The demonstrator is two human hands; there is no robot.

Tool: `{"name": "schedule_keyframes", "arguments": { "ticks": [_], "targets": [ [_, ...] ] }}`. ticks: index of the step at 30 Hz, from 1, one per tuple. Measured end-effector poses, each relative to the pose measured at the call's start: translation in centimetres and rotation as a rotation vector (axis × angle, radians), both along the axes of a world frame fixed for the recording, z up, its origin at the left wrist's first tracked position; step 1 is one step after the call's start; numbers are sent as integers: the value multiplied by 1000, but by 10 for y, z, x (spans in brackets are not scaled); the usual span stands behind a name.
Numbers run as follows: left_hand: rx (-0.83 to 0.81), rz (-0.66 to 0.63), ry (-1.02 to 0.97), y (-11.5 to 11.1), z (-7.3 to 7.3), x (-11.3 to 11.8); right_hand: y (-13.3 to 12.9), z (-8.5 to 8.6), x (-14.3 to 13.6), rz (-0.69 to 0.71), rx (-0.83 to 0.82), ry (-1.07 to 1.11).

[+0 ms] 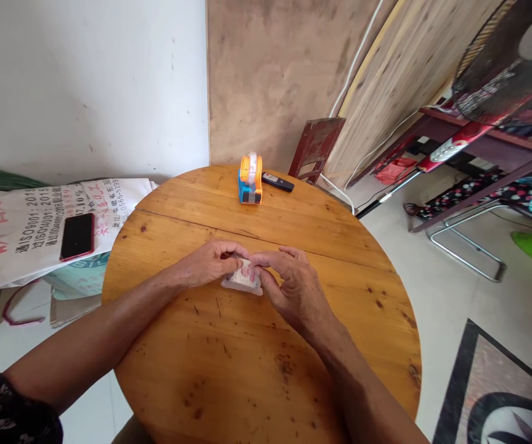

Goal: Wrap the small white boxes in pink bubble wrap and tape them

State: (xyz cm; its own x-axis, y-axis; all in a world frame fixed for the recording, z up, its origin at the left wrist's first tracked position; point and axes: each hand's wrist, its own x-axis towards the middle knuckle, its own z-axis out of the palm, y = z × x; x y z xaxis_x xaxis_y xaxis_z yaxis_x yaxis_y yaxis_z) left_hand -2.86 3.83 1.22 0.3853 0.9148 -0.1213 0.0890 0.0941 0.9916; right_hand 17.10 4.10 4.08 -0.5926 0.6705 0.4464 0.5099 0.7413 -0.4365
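A small white packet (243, 279) with reddish print and a clear crimped edge rests on the round wooden table (229, 351). My left hand (212, 262) grips its left side, thumb on top and fingers curled behind. On the other side, my right hand (288, 277) has thumb and index finger closed on the packet's upper right corner. The fingers hide the packet's far edge. Beyond both hands stands an orange and blue tape dispenser (249, 179) with a roll of tape.
Beside the dispenser lies a black remote control (278, 182). A phone (77, 236) sits on a printed white sack (29, 216) left of the table. A dark red chair (316, 148) touches the far side. A fan (510, 61) and a person's leg (450, 194) are at right.
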Motion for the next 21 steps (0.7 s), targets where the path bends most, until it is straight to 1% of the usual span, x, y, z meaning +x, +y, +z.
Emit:
{"name": "schedule_keyframes", "arguments": {
  "ticks": [4,10,14,18,21],
  "targets": [
    [5,-11,-20,-1,0,1,-3,3,-2,23,-30,-20],
    [-3,34,-3,0,1,1,-4,12,6,12,25,-20],
    [-6,23,8,-2,5,1,-5,18,8,70,24,-149],
    [-6,6,-3,-3,7,1,-5,13,0,67,51,-278],
    [13,-4,18,-3,6,1,-3,4,-6,44,99,-253]
  ]
}}
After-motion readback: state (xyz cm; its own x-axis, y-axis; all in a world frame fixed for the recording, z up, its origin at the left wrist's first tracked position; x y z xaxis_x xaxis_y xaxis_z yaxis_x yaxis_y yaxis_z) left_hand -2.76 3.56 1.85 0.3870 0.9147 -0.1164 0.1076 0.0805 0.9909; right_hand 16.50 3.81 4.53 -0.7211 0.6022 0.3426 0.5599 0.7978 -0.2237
